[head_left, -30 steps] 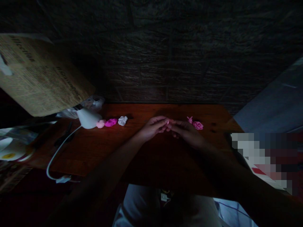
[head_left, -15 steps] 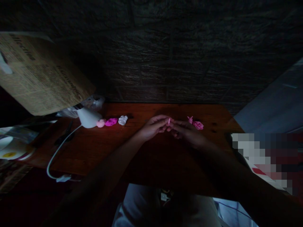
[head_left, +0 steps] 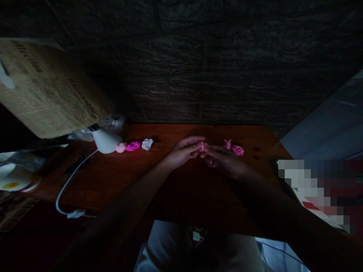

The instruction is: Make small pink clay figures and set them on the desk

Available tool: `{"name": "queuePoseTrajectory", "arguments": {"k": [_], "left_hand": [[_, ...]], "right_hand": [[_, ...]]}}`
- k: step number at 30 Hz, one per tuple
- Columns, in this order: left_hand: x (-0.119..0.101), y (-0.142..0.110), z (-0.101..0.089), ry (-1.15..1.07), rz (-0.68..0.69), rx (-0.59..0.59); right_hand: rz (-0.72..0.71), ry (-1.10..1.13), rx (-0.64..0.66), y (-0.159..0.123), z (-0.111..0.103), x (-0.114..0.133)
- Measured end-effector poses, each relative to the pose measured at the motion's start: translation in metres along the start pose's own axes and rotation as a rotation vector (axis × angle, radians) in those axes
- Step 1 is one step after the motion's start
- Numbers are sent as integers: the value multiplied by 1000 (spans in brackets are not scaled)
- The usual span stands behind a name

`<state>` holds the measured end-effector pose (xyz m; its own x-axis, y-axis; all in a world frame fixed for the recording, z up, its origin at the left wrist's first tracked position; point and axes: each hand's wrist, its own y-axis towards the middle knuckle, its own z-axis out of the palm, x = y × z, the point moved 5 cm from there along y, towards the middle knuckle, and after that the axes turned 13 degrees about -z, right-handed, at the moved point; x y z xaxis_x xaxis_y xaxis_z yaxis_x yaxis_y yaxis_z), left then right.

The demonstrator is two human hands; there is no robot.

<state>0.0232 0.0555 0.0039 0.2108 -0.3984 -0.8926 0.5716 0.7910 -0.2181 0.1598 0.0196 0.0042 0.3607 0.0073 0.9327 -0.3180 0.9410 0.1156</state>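
Observation:
Between the fingertips of both hands is a small piece of pink modelling clay (head_left: pixel 202 146). My left hand (head_left: pixel 185 152) pinches it from the left, with its index finger stretched out above. From the right, my right hand (head_left: pixel 222 160) pinches the same piece, its other fingers curled under. Just beyond the right hand lie a pink clay rose (head_left: pixel 237 150) and a smaller pink clay shape (head_left: pixel 227 143). Left of the hands sit a white clay lump (head_left: pixel 147 144), a bright magenta lump (head_left: pixel 133 146) and a pale pink lump (head_left: pixel 121 147).
A white lamp-like base (head_left: pixel 106 140) with a white cable (head_left: pixel 66 183) stands on the wooden table (head_left: pixel 167 196), under a newsprint-patterned shade (head_left: pixel 51 87). Dark scissors (head_left: pixel 76 162) lie near the cable. A white cup (head_left: pixel 14 177) is at far left. A stone-textured wall (head_left: pixel 181 68) rises behind.
My left index finger has straightened and lifted away from the pink clay. My right fingers have shifted slightly. The things on the table have stayed put.

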Motion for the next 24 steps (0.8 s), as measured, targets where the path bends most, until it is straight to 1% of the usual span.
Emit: {"name": "queuePoseTrajectory", "arguments": {"k": [10,15,20,24], "left_hand": [[1,3,-3,-40,36,1],[0,2,-3,-9,50,-8],[0,2,-4,-18,76,-8],[0,3,-2,5,89,3]], "right_hand": [[21,13,-7,-1,1,-1],[16,-10,19,-1,2,-1],[42,3,1,-1,2,-3],[29,-22,35,-1,2,-4]]}}
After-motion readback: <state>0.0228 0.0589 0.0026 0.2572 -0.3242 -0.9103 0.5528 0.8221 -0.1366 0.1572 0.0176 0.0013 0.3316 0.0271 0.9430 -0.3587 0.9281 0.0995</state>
